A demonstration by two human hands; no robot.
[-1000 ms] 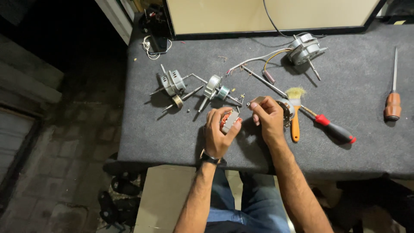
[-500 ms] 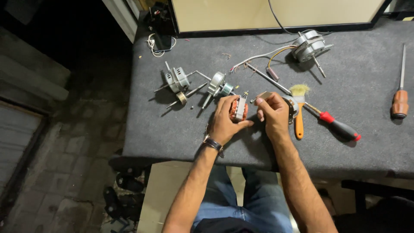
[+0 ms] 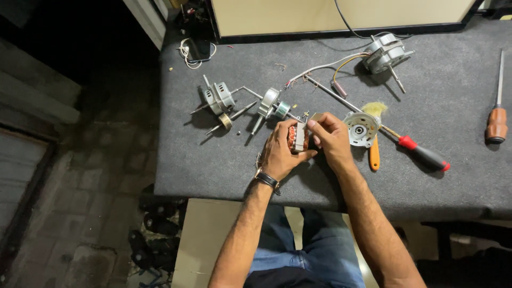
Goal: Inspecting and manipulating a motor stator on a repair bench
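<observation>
no packages, labels, signs or screens in view.

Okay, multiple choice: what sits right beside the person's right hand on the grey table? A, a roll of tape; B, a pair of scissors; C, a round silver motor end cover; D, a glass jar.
C: a round silver motor end cover lies on the grey table just beside the right hand, while both hands, the left hand too, hold a small motor core with copper windings.
</observation>
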